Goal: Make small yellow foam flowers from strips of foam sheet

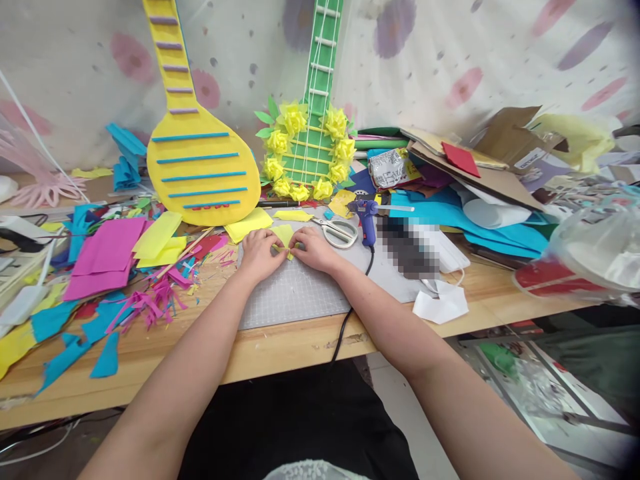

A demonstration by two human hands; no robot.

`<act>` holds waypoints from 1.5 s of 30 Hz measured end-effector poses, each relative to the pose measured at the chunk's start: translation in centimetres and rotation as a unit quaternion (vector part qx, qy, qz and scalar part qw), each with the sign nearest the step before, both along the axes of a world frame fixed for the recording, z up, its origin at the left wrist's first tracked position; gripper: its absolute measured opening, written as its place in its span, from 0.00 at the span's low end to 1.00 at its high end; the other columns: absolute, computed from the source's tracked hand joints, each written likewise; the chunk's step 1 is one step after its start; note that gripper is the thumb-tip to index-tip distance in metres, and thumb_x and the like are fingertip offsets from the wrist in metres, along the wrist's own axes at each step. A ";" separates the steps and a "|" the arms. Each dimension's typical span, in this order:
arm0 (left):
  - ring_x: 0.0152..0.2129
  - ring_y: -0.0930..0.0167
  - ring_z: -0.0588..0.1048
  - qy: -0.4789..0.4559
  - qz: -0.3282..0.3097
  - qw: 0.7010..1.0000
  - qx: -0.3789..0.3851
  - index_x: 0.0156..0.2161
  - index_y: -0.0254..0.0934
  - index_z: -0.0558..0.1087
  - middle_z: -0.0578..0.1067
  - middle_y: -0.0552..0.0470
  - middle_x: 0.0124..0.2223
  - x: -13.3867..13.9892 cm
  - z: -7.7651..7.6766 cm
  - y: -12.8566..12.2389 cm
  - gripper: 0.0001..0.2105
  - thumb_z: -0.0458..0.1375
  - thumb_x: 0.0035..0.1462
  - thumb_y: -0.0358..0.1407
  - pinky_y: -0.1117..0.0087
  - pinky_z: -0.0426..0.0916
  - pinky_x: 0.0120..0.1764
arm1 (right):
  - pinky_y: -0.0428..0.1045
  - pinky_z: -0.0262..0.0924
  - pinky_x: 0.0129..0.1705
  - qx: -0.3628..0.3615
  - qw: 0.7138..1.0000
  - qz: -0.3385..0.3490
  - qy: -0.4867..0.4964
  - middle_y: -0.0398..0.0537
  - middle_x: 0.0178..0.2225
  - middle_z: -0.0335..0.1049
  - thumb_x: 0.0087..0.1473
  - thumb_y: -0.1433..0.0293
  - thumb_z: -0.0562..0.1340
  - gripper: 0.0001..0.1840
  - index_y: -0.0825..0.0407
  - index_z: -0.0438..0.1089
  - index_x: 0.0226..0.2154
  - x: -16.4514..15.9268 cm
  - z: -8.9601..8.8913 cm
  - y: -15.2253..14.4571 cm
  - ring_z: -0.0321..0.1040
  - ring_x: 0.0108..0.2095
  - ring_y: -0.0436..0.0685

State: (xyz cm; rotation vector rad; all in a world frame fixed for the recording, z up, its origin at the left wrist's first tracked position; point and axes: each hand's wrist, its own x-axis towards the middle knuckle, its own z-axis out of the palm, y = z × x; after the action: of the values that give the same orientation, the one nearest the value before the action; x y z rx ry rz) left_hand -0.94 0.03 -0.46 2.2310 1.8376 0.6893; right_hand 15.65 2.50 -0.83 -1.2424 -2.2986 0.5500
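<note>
Pinching paper (284, 233), small, bright yellow

Paper piece (284, 234) over mat (295, 297), scissors (340, 233) right of it, glue gun (368, 223) further right

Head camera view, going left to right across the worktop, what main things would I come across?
Magenta paper sheets, yellow guitar-shaped cutout with blue strips, left hand, small yellow paper piece, right hand, blue glue gun, red-banded clear plastic tub.
</note>
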 end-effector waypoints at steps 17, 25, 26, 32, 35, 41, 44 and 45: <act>0.45 0.62 0.66 0.014 0.037 0.999 -0.012 0.29 0.41 0.72 0.72 0.50 0.41 0.3 0.2 -0.2 0.04 0.56 0.48 0.37 0.59 0.57 0.50 | 0.53 0.52 0.50 0.021 0.999 -0.022 -0.022 0.51 0.39 0.64 0.52 0.63 0.60 0.09 0.53 0.69 0.32 -0.5 -0.1 -0.4 0.58 0.44 0.57; 0.45 0.62 0.65 0.015 0.044 0.999 -0.018 0.29 0.41 0.72 0.72 0.50 0.41 0.2 0.0 0.1 0.04 0.56 0.48 0.37 0.59 0.57 0.50 | 0.53 0.52 0.51 0.014 0.999 -0.016 -0.037 0.52 0.40 0.63 0.50 0.65 0.62 0.08 0.53 0.68 0.33 -0.5 0.1 -0.6 0.57 0.45 0.58; 0.45 0.62 0.65 0.015 0.044 0.999 -0.018 0.29 0.41 0.72 0.72 0.50 0.41 0.2 0.0 0.0 0.04 0.56 0.48 0.37 0.59 0.57 0.50 | 0.53 0.52 0.51 0.013 0.999 -0.015 -0.037 0.52 0.40 0.63 0.50 0.66 0.62 0.08 0.53 0.68 0.33 -0.5 0.1 -0.6 0.57 0.46 0.58; 0.46 0.62 0.65 0.005 0.050 0.999 -0.020 0.31 0.41 0.72 0.71 0.50 0.42 0.3 0.1 0.0 0.04 0.58 0.47 0.37 0.59 0.57 0.50 | 0.53 0.52 0.51 0.016 0.999 -0.013 -0.042 0.51 0.40 0.63 0.50 0.65 0.62 0.09 0.53 0.68 0.34 -0.5 0.1 -0.6 0.58 0.45 0.58; 0.47 0.63 0.64 0.000 0.043 0.999 -0.012 0.33 0.42 0.72 0.69 0.50 0.43 0.2 -0.1 0.1 0.05 0.58 0.47 0.36 0.60 0.57 0.51 | 0.53 0.52 0.51 0.017 0.999 -0.011 -0.051 0.52 0.41 0.63 0.51 0.65 0.61 0.09 0.53 0.68 0.35 -0.5 0.2 -0.6 0.58 0.46 0.58; 0.47 0.62 0.63 0.036 0.001 0.999 -0.001 0.33 0.43 0.73 0.69 0.49 0.43 0.0 -0.1 0.0 0.05 0.56 0.50 0.37 0.58 0.54 0.51 | 0.53 0.52 0.51 0.021 0.997 -0.006 -0.070 0.52 0.42 0.64 0.52 0.64 0.61 0.10 0.52 0.67 0.35 -0.4 0.2 -0.6 0.57 0.47 0.59; 0.47 0.63 0.63 0.043 -0.014 0.999 0.004 0.35 0.43 0.74 0.68 0.49 0.43 0.1 0.0 -0.1 0.07 0.54 0.51 0.35 0.58 0.54 0.51 | 0.54 0.53 0.50 0.027 0.997 -0.002 -0.070 0.52 0.42 0.63 0.52 0.64 0.61 0.10 0.52 0.67 0.36 -0.4 -0.1 -0.4 0.57 0.47 0.59; 0.47 0.63 0.63 0.044 -0.017 0.999 0.004 0.35 0.44 0.74 0.68 0.49 0.43 0.1 0.0 -0.2 0.07 0.54 0.52 0.35 0.58 0.54 0.51 | 0.54 0.53 0.50 0.030 0.997 0.000 -0.069 0.52 0.42 0.63 0.52 0.64 0.61 0.10 0.52 0.67 0.36 -0.4 -0.2 -0.4 0.57 0.47 0.59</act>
State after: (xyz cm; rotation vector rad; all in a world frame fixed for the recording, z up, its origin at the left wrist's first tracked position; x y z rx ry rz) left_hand -0.79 -0.13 -0.49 2.3269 1.8354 0.6036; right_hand 15.27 2.14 -1.06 -1.2891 -2.4099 0.4021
